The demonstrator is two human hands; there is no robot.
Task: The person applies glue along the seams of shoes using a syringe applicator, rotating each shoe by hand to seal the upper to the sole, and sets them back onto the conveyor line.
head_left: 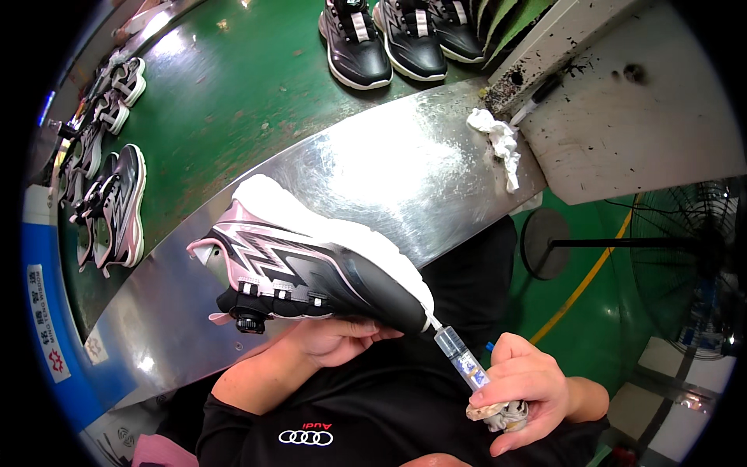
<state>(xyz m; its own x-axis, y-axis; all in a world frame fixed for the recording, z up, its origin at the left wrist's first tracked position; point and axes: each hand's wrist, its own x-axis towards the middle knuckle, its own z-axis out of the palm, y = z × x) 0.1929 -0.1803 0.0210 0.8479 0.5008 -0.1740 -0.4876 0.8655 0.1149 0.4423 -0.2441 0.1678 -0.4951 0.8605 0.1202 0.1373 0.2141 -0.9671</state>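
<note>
A black, grey and pink sneaker (311,261) with a thick white sole lies on its side over the metal counter edge, its toe pointing to the lower right. My left hand (338,341) grips it from below, fingers partly hidden under the upper. A clear syringe (459,356) is held in my right hand (537,380), its narrow white tip touching the seam between sole and upper at the toe. A crumpled, stained cloth (507,416) is bunched in the same hand by the syringe's rear end. A black dial (249,321) sits on the sneaker's tongue.
Black sneakers (354,47) stand at the far side of the green work surface (226,101); more sneakers (120,206) line the left. Crumpled white tissue (496,140) lies on the shiny metal edge strip (366,171). A black fan (689,257) stands at right beyond a grey panel (638,117).
</note>
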